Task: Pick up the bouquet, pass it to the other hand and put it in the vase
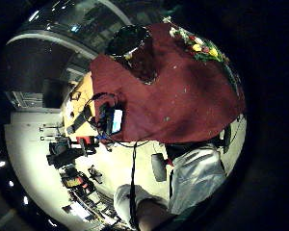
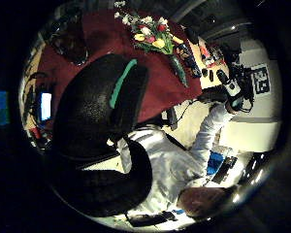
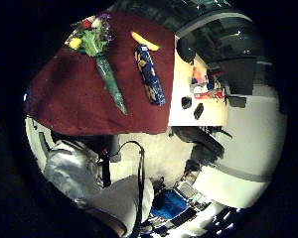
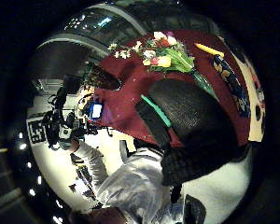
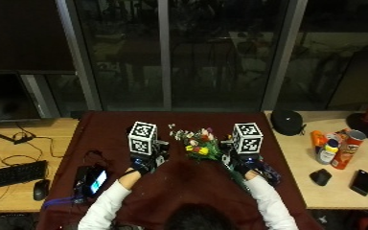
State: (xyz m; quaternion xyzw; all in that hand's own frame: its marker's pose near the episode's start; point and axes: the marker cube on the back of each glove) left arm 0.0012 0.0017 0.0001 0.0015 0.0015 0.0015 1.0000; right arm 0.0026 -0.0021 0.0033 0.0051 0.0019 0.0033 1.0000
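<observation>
Both gloved hands hover over the dark red cloth on the bench (image 5: 190, 120), holding nothing.

I see the mixed-flower bouquet in green wrap (image 5: 200, 146) lying centre-frame between left hand (image 5: 143, 165) and right hand (image 5: 245, 166); fingers (image 2: 128, 90) look relaxed, the dark glass vase (image 1: 135, 50) hidden in the outside view.

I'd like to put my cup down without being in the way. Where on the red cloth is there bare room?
The cloth is bare along its far edge by the window, and near the person between the two hands. The middle is crowded: bouquet, left hand, right hand. A phone sits at the near left.
</observation>
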